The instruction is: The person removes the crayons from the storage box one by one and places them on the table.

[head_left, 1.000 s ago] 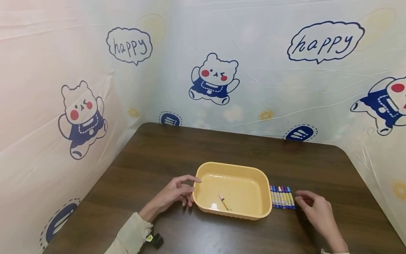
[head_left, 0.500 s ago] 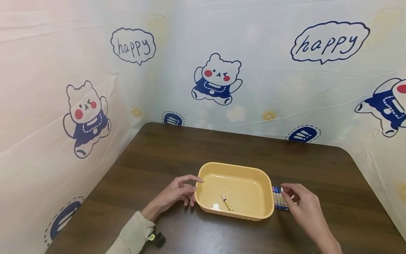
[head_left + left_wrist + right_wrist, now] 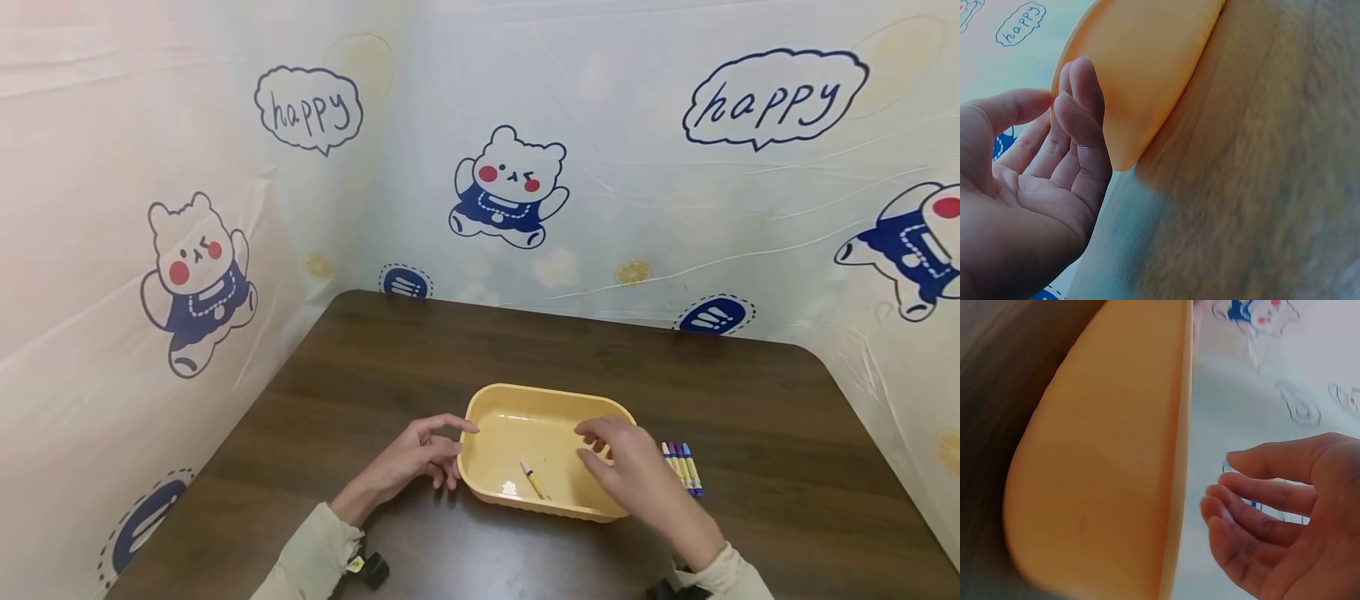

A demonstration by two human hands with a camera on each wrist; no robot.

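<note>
A yellow plastic basin (image 3: 551, 510) with rounded corners stands on the table. My left hand (image 3: 416, 454) holds its left rim, index finger reaching over the edge and thumb at the outer side; the left wrist view shows the remaining fingers in front of the outer wall (image 3: 1147, 75). Over the right part of the basin hovers my right hand (image 3: 637, 471), fingers loosely bent, with nothing visible between thumb and fingertips in the right wrist view. One slim crayon-like stick (image 3: 534, 482), pale pink at the tip with a yellow body, lies inside. My right hand hides the basin's right end.
Several similar sticks (image 3: 684, 468) with coloured tips lie side by side on the table right of the basin, partly covered by my right hand. The dark wooden table (image 3: 420, 358) is bordered by printed cloth walls (image 3: 637, 208) at the left, back and right.
My right hand has moved left from beside the row of sticks, passing over it, to above the basin. My left hand, the basin and the stick inside have stayed put.
</note>
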